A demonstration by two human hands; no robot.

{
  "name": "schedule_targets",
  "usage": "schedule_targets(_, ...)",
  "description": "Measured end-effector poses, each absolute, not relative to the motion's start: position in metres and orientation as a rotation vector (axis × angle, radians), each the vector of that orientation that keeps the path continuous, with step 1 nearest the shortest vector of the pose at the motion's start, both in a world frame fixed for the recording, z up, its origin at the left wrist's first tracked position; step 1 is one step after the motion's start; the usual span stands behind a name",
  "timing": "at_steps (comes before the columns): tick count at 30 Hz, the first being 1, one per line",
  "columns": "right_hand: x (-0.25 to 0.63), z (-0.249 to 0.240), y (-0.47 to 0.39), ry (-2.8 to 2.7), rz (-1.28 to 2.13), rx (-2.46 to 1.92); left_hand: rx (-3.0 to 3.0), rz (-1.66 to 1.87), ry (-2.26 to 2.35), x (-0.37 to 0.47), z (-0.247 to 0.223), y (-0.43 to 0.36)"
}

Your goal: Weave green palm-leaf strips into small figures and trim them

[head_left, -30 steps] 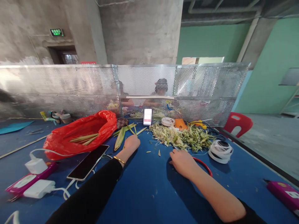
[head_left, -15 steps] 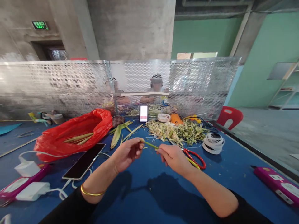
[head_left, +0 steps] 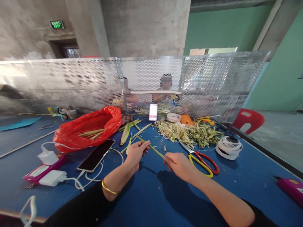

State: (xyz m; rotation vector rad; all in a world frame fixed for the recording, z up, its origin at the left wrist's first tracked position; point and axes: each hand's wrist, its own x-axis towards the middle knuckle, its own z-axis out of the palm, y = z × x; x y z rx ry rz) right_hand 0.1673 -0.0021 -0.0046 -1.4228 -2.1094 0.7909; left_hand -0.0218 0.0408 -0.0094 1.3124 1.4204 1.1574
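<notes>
Black left sleeve (head_left: 80,201), slim gold bangle (head_left: 109,190) beside its cuff, bare left hand (head_left: 134,155), black right sleeve (head_left: 258,212), bare right hand (head_left: 176,162)

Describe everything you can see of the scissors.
The scissors lie flat on the blue table, close beside the right hand, which isn't gripping them. Their slim, grey blades look like metal and point away from the person, toward the plant scraps; whether the tips touch these is unclear. Behind the pivot sit two large loop handles, one red, one yellow, plastic-looking and spread a little apart. How far the blades are open is hard to tell.
</notes>
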Motion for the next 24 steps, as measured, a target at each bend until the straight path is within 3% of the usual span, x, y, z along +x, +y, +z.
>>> schedule_targets(6, 0.171, 0.003, -0.001, -1.990, 0.658, -1.507, 1.658, 1.024, 1.791, -0.061, 0.013, 0.073)
schedule_targets(11, 0.173, 0.008, 0.001, -2.031, 0.540, -1.648, 1.908, 0.621, 2.171, -0.095, 0.017, 0.085)
schedule_targets(18, 0.169, 0.007, -0.001, -2.160, 0.506, -1.733, 2.053, 0.211, 2.274, -0.099, 0.011, 0.084)
schedule_targets(24, 0.171, 0.008, 0.002, -2.229, 0.394, -1.805, 2.094, 0.150, 2.282, -0.106, 0.017, 0.085)
